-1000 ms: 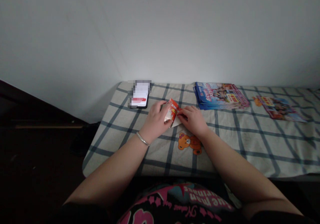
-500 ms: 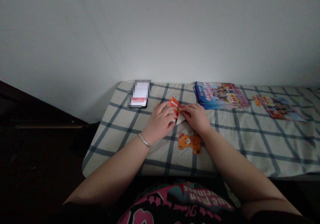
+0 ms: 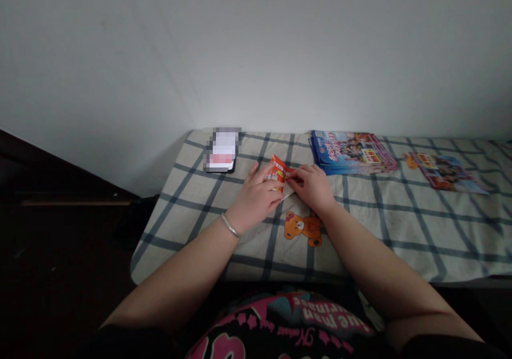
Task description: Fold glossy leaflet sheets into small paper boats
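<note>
A small red-and-white printed paper (image 3: 279, 168), partly folded, lies in front of me on the checked cloth. My left hand (image 3: 256, 196) rests over its left side with the fingers spread, pressing on the sheet; a silver bangle circles that wrist. At the paper's right edge, my right hand (image 3: 314, 185) pinches it between thumb and fingertips. Part of the sheet is hidden under both hands. Just below the paper, a printed orange bear (image 3: 303, 229) shows on the cloth.
A phone (image 3: 224, 148) with a lit, blurred screen lies back left. A stack of blue-and-pink leaflets (image 3: 352, 153) sits right of my hands, and another leaflet (image 3: 450, 172) lies farther right. A pale wall (image 3: 280, 55) rises behind the cloth-covered table (image 3: 184, 231).
My left fingers have shifted slightly and spread apart on the paper, uncovering more of its red print. My right hand has barely moved and still pinches the edge.
</note>
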`<state>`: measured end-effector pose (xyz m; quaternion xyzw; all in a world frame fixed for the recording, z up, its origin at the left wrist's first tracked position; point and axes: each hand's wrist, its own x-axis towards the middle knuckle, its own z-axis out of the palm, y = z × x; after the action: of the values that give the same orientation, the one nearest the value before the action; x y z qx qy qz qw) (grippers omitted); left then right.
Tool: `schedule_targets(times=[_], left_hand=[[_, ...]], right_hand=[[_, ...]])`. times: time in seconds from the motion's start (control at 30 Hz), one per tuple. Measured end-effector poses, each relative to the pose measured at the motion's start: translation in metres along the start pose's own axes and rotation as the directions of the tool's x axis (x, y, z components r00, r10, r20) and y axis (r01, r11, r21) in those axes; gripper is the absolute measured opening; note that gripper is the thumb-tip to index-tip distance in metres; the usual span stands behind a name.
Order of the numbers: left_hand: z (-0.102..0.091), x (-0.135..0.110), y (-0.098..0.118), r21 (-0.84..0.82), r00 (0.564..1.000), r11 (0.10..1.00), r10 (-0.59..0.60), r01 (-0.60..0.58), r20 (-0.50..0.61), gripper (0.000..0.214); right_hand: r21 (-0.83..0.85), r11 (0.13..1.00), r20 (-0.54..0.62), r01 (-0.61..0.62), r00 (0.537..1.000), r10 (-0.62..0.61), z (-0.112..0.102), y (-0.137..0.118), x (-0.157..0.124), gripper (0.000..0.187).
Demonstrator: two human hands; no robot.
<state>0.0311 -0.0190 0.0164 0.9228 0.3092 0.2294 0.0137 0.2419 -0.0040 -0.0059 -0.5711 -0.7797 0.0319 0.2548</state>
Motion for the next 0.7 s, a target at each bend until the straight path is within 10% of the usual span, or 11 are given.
schedule_targets(times=[0.7], left_hand=[[0.0004,-0.0001,0.0021,0.089,0.995,0.992,0.079,-0.085,0.067,0.011]], right_hand=[[-0.039,0.998,0.048,0.040,0.998,-0.038,-0.0089,-0.0034,-0.0086,0.023]])
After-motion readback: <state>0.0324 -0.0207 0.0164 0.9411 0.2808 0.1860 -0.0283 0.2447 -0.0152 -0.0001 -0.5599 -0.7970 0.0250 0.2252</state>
